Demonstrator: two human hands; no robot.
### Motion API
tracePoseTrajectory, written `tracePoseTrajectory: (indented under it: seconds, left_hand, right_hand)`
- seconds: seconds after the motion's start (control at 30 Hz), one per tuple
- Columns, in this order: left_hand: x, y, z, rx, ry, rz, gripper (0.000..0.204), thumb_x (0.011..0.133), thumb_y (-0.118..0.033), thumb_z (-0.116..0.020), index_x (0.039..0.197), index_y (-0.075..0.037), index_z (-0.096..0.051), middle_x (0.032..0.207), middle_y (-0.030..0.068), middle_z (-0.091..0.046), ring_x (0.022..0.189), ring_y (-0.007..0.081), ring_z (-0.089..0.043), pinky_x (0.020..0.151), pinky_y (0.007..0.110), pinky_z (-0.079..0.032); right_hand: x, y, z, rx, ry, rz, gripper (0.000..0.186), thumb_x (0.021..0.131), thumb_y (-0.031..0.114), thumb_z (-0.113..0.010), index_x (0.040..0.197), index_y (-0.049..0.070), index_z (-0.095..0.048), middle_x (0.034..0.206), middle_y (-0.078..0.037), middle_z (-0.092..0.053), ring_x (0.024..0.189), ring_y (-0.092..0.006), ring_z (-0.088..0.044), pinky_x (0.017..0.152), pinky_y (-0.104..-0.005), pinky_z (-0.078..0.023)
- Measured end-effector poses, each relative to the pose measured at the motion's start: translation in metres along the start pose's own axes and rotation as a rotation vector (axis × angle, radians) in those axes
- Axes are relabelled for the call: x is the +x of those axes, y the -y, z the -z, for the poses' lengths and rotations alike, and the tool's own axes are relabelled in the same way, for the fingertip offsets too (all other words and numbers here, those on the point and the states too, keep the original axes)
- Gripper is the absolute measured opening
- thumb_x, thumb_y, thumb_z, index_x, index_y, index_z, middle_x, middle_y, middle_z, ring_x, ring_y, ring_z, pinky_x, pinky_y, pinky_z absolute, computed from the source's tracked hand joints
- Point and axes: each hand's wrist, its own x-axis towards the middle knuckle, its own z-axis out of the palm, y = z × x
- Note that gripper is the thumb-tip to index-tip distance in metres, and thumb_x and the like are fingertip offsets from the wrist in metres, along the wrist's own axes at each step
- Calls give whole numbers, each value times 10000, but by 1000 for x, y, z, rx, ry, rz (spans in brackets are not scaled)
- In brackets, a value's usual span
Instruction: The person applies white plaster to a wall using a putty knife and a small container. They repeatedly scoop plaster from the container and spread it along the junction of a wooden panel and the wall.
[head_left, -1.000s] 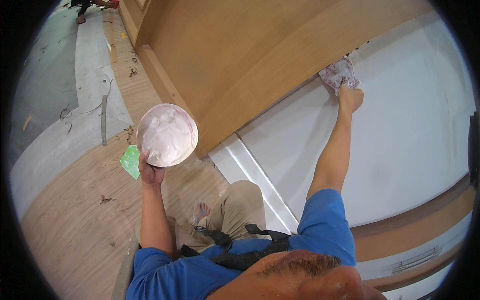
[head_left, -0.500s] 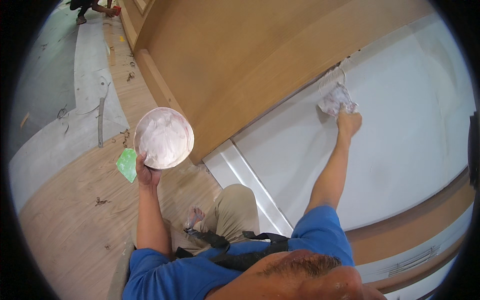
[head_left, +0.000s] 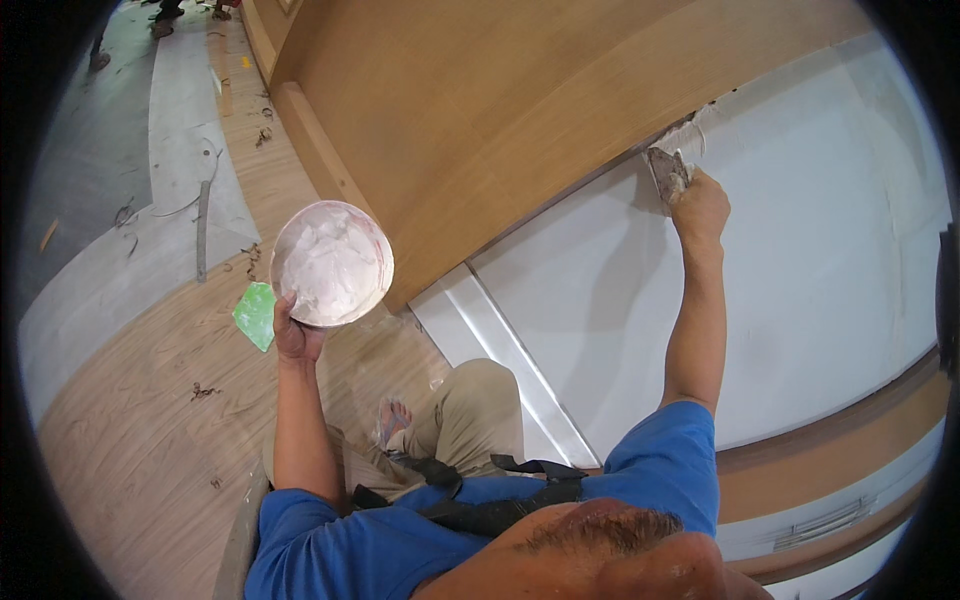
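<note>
My left hand (head_left: 297, 335) grips the rim of a round white bowl (head_left: 383, 285), its thumb over the near edge. Pale pinkish-white putty (head_left: 332, 262) fills the bowl in rough lumps. Out to the right, my right hand (head_left: 698, 208) is closed around a putty knife (head_left: 663, 174) smeared with the same paste. The blade stands tilted at the seam where the white panel (head_left: 790, 250) meets the wood-veneer panel (head_left: 500, 130). Beside that blade, fresh putty (head_left: 688, 138) lies streaked on the white surface, near small dark spots along the seam.
A green flat scraper piece (head_left: 256, 316) lies on the wood-plank floor (head_left: 150, 440) left of the bowl. Farther off are a grey strip (head_left: 202, 230), thin wire and scraps. People's legs (head_left: 165, 14) show at the top left. A silver metal strip (head_left: 515, 360) crosses the white panel.
The putty knife has turned more edge-on and my right hand has moved slightly up toward the seam. The bowl has risen a little. Another person's foot has appeared at the far left.
</note>
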Motion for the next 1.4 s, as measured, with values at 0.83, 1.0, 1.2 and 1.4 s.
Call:
tracePoseTrajectory:
  seconds: [0.83,1.0,1.2,1.4]
  left_hand:
    - [1,-1,2,-11,28,0,720,823,-269,-640,1446,-26,-373,1445,129,-479,1338,294,-454,1149,457,-336]
    - [0,-1,5,-16,19,-1,710,826,-270,-631,1443,-26,-376,1447,132,-476,1338,296,-454,1148,459,-337]
    - [3,0,11,-20,8,4,706,829,-277,-624,1437,-12,-380,1440,137,-482,1336,300,-456,1147,463,-338]
    - [1,-1,5,-18,19,16,724,817,-286,-636,1434,-4,-383,1431,150,-488,1331,305,-459,1144,460,-342]
  right_hand:
    - [99,-42,47,-142,-211,-56,212,805,230,-587,844,53,-696,860,-218,-691,833,-415,-669,742,-491,-530]
    - [114,-51,56,-136,-258,-86,233,824,249,-589,881,51,-699,901,-226,-692,853,-417,-672,752,-490,-533]
    - [132,-66,77,-199,-355,-154,275,847,298,-598,882,43,-696,908,-230,-694,867,-421,-672,769,-495,-532]
    - [116,-90,70,-47,-509,-250,351,806,364,-677,862,19,-711,883,-234,-695,846,-417,-674,774,-493,-524]
